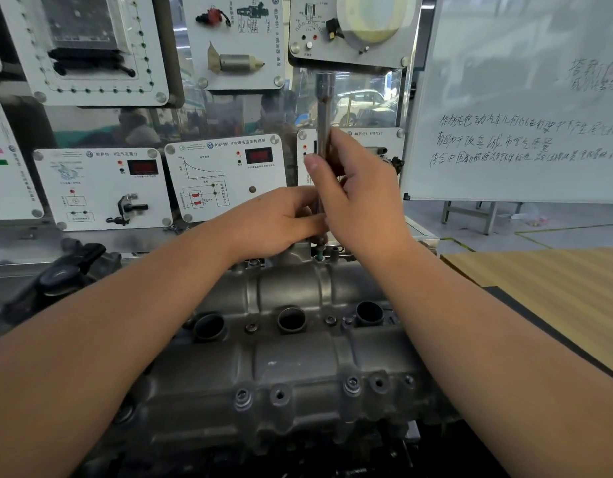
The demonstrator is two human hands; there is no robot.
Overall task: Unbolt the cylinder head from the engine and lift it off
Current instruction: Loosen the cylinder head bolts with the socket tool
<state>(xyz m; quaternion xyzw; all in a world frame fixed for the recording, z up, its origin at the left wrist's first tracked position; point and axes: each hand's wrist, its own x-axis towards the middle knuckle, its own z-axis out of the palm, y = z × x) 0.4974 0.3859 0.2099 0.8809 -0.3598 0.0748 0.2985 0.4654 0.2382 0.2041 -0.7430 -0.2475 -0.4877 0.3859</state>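
Note:
The grey metal cylinder head (291,357) fills the lower middle, with three round dark bores across its top and several bolts along its near edge. A long steel socket extension (324,112) stands upright over a bolt (319,256) at the head's far edge. My right hand (360,191) grips the extension's shaft around the middle. My left hand (281,219) pinches its lower end just above the bolt. The tool's tip is hidden by my fingers.
A display board (226,177) of sensor panels stands right behind the engine. A whiteboard (518,98) with handwriting leans at the right. A wooden bench top (546,281) lies to the right, and a black engine part (70,267) sits at the left.

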